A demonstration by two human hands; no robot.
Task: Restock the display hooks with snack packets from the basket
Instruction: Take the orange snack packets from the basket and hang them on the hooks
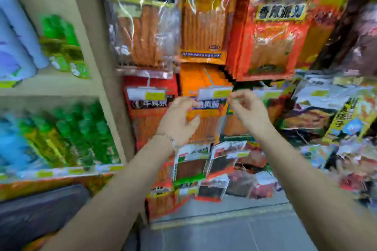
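Both bare arms reach up toward a wall of hanging snack packets, and the whole view is blurred. The left hand (179, 118) is at the left edge of an orange packet (206, 112) of long sticks that hangs in the middle row; its fingers (188, 104) curl loosely toward the packet's top and the thumb points to its front, but the blur hides whether they actually grip it. A thin bracelet (170, 138) sits on the left wrist. The right hand (247, 110) is just beside the packet's right edge, with its fingertips pinched close together near the corner of a white price tag (214, 93) with a yellow label; I cannot tell whether anything is caught between them.

That tag sits at the front of the hook, over the top of the orange packet. To the left hangs a red packet (149, 112) with its own tag, and above hang larger packets of orange sticks (204, 20) and a big red-orange one (279, 32). Smaller dark and red packets (216, 171) hang below the hands. On the left, a pale shelf unit (85, 36) holds green bottles (81, 134) and blue ones. Grey floor tiles (234, 228) show at the bottom. The basket is not in view
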